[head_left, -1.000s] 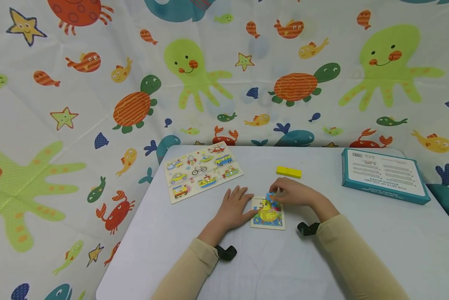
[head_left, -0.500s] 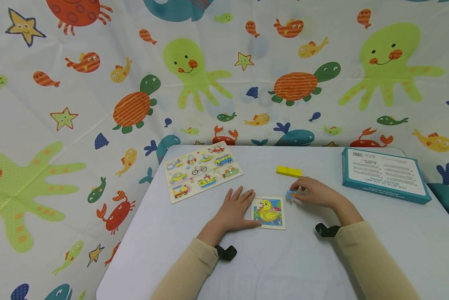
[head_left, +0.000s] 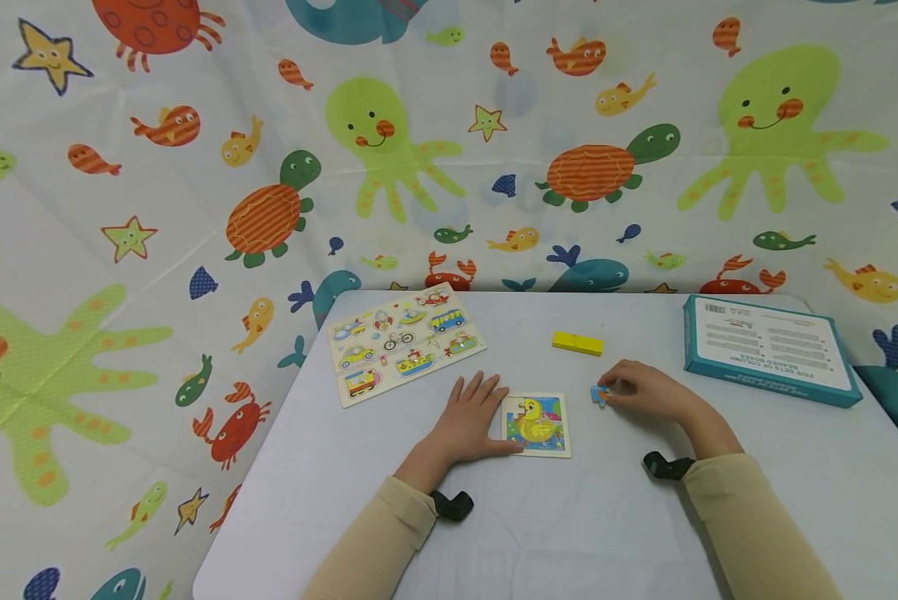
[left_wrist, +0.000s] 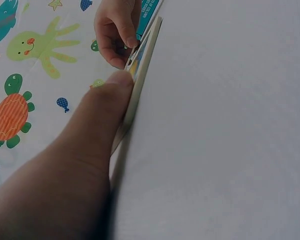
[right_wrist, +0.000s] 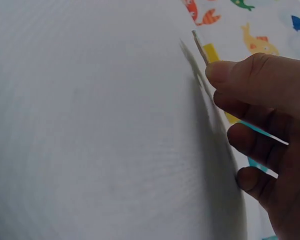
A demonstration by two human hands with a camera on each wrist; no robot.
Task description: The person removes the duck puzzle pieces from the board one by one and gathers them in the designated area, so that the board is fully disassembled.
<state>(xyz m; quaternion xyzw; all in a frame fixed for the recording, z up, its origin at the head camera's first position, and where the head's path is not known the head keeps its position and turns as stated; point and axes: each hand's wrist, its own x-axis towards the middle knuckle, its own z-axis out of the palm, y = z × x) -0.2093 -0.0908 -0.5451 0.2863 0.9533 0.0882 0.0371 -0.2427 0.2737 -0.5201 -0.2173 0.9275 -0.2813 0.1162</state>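
A small square duck puzzle (head_left: 535, 427) in a pale wooden frame lies on the white table. My left hand (head_left: 466, 425) is spread flat beside it, the thumb resting on the frame's lower left edge; the left wrist view shows that thumb (left_wrist: 121, 80) on the rim. To the right of the puzzle, my right hand (head_left: 647, 396) pinches a small blue jigsaw piece (head_left: 599, 396) between thumb and forefinger. In the right wrist view the piece (right_wrist: 200, 46) is seen edge-on above the table, the other fingers loosely curled.
A yellow bar-shaped block (head_left: 577, 343) lies behind the hands. At the back left is a wooden vehicle puzzle board (head_left: 407, 342). A teal box (head_left: 771, 350) with a white label stands at the back right. A sea-animal cloth (head_left: 449, 167) hangs behind the table (head_left: 524, 533).
My right hand has lifted the blue piece off the duck puzzle and moved it to the right. My left thumb has slid down toward the frame's lower edge; the left hand otherwise stays put.
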